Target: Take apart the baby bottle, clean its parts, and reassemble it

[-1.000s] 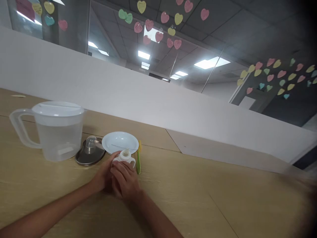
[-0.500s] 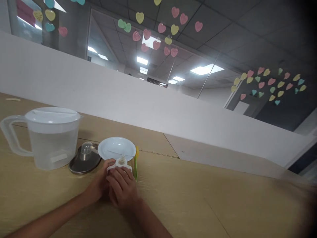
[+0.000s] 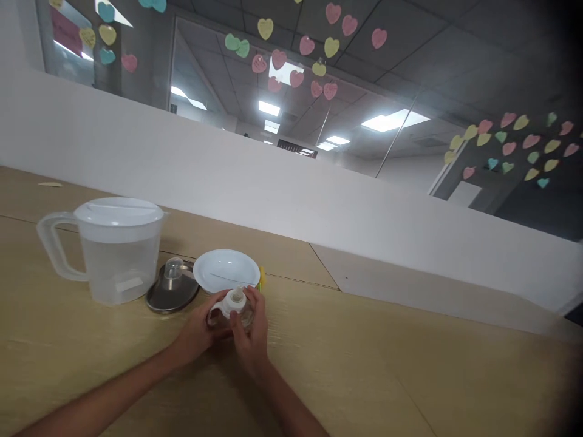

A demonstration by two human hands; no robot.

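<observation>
A small baby bottle (image 3: 230, 308) with a white handled collar and a teat stands on the wooden table (image 3: 364, 364). My left hand (image 3: 200, 331) wraps its left side and my right hand (image 3: 251, 337) grips its right side, fingers up at the collar. Just behind it lies a white plate (image 3: 225, 271). A clear dome cap (image 3: 173, 268) rests on a small steel tray (image 3: 170, 294) to the left. A yellow-green utensil (image 3: 261, 278) is mostly hidden behind my right hand.
A clear plastic pitcher (image 3: 119, 255) with a white lid, holding water, stands at the left. A low white partition (image 3: 291, 194) runs along the table's far edge. Glass above it carries several heart-shaped paper notes.
My right hand has shifted from lying over the bottle's front to gripping its right side, so the clear body now shows. The camera has panned slightly.
</observation>
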